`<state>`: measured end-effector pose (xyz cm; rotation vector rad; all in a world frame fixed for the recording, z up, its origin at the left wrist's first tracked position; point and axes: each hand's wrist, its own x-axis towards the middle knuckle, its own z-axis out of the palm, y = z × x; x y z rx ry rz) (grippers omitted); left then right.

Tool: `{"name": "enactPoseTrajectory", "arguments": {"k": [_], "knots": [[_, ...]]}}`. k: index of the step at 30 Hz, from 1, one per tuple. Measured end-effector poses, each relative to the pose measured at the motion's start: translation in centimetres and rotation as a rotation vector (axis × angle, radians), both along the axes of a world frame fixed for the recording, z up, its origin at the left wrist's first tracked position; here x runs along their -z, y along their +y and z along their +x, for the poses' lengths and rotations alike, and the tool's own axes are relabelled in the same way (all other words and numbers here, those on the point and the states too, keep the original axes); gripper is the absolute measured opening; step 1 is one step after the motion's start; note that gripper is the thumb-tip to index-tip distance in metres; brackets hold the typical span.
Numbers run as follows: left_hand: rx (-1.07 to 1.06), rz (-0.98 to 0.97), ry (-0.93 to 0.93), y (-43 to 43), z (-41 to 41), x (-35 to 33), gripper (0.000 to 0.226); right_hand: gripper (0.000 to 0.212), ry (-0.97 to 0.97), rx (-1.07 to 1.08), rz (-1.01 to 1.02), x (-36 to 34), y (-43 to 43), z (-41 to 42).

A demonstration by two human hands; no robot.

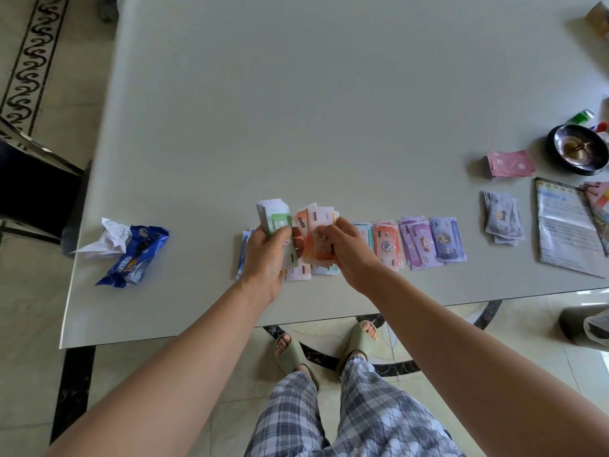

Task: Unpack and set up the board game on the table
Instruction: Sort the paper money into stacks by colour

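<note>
My left hand (267,255) grips a wad of green and white play-money notes (274,216) above the near middle of the grey table (296,110). My right hand (346,247) pinches orange notes (314,235) fanned beside that wad. Under both hands lie sorted piles of notes on the table: blue at the left (243,250), pale pink and green beneath (298,275), then orange-red (387,244), pink-purple (417,245) and lilac (446,240) piles in a row to the right.
A crumpled blue biscuit wrapper (135,258) with white paper lies near the left edge. At the right are a grey note pile (502,221), pink cards (510,163), a folded rule sheet (565,230), a dark ashtray (578,148) and a green lighter (580,116). A chair (29,179) stands at left.
</note>
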<state>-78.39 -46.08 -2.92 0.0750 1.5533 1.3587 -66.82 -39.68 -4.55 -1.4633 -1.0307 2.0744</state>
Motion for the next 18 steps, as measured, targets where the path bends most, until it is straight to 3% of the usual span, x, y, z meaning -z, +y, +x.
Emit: {"name": "enactPoseTrajectory", "arguments": {"k": [4, 7, 13, 18], "knots": [[0.063, 0.070, 0.067, 0.4, 0.9, 0.2, 0.006, 0.022, -0.028, -0.139, 0.060, -0.2, -0.5, -0.9], [0.009, 0.085, -0.010, 0.4, 0.4, 0.4, 0.001, 0.017, -0.048, -0.142, 0.052, -0.6, 0.0, -0.7], [0.075, 0.086, -0.098, 0.2, 0.2, 0.5, 0.023, 0.027, -0.015, -0.302, -0.068, -1.4, 0.3, -0.4], [0.056, 0.056, -0.096, 0.4, -0.2, 0.5, 0.017, 0.030, -0.131, -0.394, 0.084, -1.1, 0.4, 0.0]]}}
